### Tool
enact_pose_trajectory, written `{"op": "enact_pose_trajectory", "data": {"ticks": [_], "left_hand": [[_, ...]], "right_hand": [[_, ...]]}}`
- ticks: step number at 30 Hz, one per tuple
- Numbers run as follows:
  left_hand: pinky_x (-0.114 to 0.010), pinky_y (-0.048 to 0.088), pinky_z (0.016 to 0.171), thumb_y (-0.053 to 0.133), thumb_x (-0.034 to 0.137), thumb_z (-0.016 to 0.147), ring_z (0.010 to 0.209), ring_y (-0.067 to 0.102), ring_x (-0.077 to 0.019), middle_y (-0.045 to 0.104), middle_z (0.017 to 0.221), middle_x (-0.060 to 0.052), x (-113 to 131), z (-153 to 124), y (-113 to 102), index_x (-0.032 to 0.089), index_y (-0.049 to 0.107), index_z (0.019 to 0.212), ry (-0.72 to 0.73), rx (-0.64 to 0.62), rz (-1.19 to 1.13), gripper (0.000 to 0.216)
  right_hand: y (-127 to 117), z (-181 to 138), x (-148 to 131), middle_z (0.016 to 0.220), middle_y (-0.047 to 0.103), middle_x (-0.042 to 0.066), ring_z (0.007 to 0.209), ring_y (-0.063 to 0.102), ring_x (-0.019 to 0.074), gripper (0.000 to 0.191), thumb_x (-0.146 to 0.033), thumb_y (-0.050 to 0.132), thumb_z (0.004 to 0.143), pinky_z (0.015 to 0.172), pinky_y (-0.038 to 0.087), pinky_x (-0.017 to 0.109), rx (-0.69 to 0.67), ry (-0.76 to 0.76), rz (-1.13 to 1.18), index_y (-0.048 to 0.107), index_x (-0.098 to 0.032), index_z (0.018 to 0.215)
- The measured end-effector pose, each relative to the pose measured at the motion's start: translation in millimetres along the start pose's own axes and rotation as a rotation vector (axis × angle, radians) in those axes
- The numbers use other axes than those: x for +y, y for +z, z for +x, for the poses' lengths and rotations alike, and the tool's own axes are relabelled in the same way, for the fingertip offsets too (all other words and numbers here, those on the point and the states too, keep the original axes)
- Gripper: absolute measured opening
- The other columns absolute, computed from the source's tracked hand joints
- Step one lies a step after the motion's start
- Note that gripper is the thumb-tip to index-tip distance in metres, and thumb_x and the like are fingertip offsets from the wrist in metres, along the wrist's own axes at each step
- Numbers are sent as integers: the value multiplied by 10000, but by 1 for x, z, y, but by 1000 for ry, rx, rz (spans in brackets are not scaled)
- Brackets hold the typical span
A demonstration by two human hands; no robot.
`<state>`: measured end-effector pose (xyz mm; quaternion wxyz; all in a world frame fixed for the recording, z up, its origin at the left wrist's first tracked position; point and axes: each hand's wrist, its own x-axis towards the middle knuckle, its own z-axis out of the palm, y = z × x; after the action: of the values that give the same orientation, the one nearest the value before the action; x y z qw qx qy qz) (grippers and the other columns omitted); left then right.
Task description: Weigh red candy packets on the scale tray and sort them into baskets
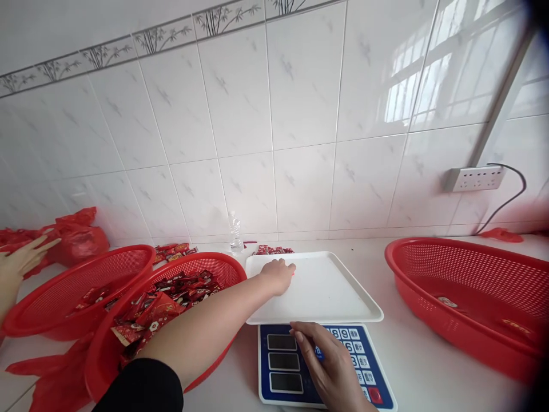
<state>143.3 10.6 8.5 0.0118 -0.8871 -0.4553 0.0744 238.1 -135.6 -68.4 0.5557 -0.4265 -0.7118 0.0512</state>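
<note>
My left hand (278,276) reaches over the white tray (330,286) of a scale, its fingers curled closed. A tiny red bit shows at its fingertips, too small to name. My right hand (328,360) is over the blue keypad panel (266,337) of the scale, thumb and forefinger drawn together with nothing visible between them; it covers part of the keys. Under my left forearm stands a red basket (231,269) heaped with small red and dark wrapped packets (189,286). The scale's three display windows look dark.
Another person's hand (21,257) extends at the far left above a second red basket (43,297) with a few packets. Red plastic bags (81,240) lie behind it. A clear bottle (234,232) stands by the wall. A third red basket (429,286) is right, below a power strip (476,178).
</note>
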Motion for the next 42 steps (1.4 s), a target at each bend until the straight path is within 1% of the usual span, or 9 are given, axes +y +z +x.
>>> {"op": "enact_pose_trajectory", "data": {"ticks": [8,13,19,22,25,30,33,36,42], "left_hand": [[-301,435,647,438,57,749,883,571,-254,552,1018,-95,-18,-45,2,217,599,1018,144,12,25,351],[-233,426,619,422,42,750,824,554,-163,492,1058,-44,-50,-93,-10,232,599,993,95,233,-107,356],[-263,452,709,416,110,803,825,568,-170,468,1149,-65,-172,-149,-32,206,590,1099,-363,531,-21,357],[-297,457,755,424,198,840,921,575,-221,440,1238,-89,-243,-176,-33,213,542,1204,-655,526,75,383],[-329,429,866,479,315,831,1063,534,-271,409,1320,-116,-283,-190,-22,186,521,1245,-825,430,42,436],[-291,411,893,400,388,867,1033,562,-227,615,1123,-69,-250,-163,7,195,623,1066,-515,408,-141,356],[-285,418,874,497,455,809,1032,573,-233,634,1138,-53,-199,-133,25,223,630,1071,-222,75,-261,375],[-317,438,813,509,536,781,972,601,-276,654,1097,-111,-158,-111,37,195,647,1057,-197,-248,-258,460],[-295,454,757,468,513,810,866,630,-247,695,970,-81,-128,-90,32,203,683,942,-143,-332,-285,400]], "right_hand": [[0,1,-2,791,717,40,687,685,151,193,-292,463,908,599,550,206,1,-37,-19,638,-212,920],[-1,-1,-1,805,726,38,702,695,150,197,-304,479,899,597,553,188,-16,-11,-14,646,-217,955],[-1,-5,1,821,729,35,729,699,159,210,-342,495,885,611,559,188,-64,26,-23,663,-236,953],[2,-7,4,830,729,34,730,700,164,210,-349,501,879,609,560,192,-70,31,-15,665,-245,959],[4,-9,7,817,729,28,717,701,163,204,-343,507,876,602,560,190,-50,34,-1,660,-250,973],[2,-9,5,826,732,30,724,702,160,190,-325,508,879,600,558,188,-77,43,-1,653,-244,973],[2,-8,4,816,733,30,725,702,162,194,-332,507,880,610,560,194,-86,58,-6,655,-239,964],[3,-8,6,793,732,37,706,702,171,228,-365,500,878,607,563,210,-78,95,-2,660,-229,966],[4,-6,6,783,732,48,698,702,180,273,-402,480,882,607,568,228,-97,137,17,672,-226,964]]}}
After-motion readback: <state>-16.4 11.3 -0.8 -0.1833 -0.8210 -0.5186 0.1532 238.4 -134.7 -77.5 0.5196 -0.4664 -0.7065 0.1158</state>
